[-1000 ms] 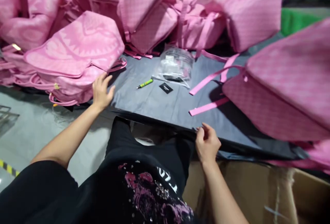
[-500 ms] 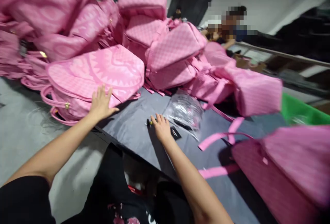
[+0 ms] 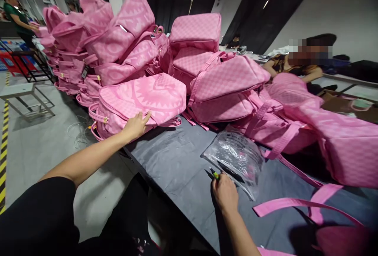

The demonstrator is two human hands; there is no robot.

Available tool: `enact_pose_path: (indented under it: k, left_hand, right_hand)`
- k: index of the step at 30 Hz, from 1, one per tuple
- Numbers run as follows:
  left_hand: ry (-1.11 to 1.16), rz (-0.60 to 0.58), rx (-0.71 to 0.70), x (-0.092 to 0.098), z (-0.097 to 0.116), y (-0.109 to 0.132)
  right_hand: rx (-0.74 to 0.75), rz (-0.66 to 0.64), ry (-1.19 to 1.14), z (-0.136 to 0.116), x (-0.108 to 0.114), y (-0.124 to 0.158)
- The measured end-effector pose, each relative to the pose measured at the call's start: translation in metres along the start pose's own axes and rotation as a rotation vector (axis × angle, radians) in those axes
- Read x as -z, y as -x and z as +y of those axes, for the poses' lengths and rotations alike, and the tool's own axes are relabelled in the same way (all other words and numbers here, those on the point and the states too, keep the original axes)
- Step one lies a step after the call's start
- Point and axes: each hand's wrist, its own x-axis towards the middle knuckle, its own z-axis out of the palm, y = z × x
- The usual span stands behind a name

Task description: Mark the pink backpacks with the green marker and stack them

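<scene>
My left hand (image 3: pixel 136 125) lies on the lower edge of a pink patterned backpack (image 3: pixel 147 94), fingers apart, gripping nothing. The backpack rests on its side at the left of the grey table (image 3: pixel 174 169). Closed around a small tool with a yellow-green part and a dark pointed tip (image 3: pixel 215 174), my right hand (image 3: pixel 226 193) is low over the tabletop. Just beyond it is a clear plastic bag (image 3: pixel 236 153) with small items inside that I cannot make out.
Pink backpacks (image 3: pixel 224 79) are piled along the back and left. Pink straps (image 3: pixel 286 205) and part of another bag lie at the right. A person (image 3: pixel 310 63) sits behind the pile; another stands far left. A stool (image 3: pixel 23 91) is on the floor.
My right hand has closed on the small tool, which lay by its fingertips. A black card under that hand no longer shows. The view has shifted, with more of the room in sight.
</scene>
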Motion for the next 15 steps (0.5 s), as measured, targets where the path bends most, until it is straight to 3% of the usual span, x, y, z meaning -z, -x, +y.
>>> enact_pose_path:
  k: [4, 7, 9, 12, 15]
  left_hand:
    - [0.098, 0.100, 0.032, 0.086, -0.012, -0.004]
    - [0.491, 0.271, 0.010, 0.152, -0.022, 0.020]
    - [0.805, 0.389, 0.017, 0.184, -0.026, 0.049]
    - [1.184, 0.479, 0.094, 0.208, -0.030, 0.097]
    - [1.474, 0.484, 0.184, 0.197, -0.037, 0.133]
  right_hand:
    - [0.049, 0.069, -0.225, -0.010, 0.013, 0.018]
    - [-0.074, 0.068, -0.445, -0.032, 0.032, 0.038]
    - [-0.224, 0.093, -0.543, -0.046, 0.050, 0.043]
    - [-0.345, 0.184, -0.701, -0.061, 0.086, 0.042]
    - [-0.357, 0.299, -0.835, -0.071, 0.134, 0.042]
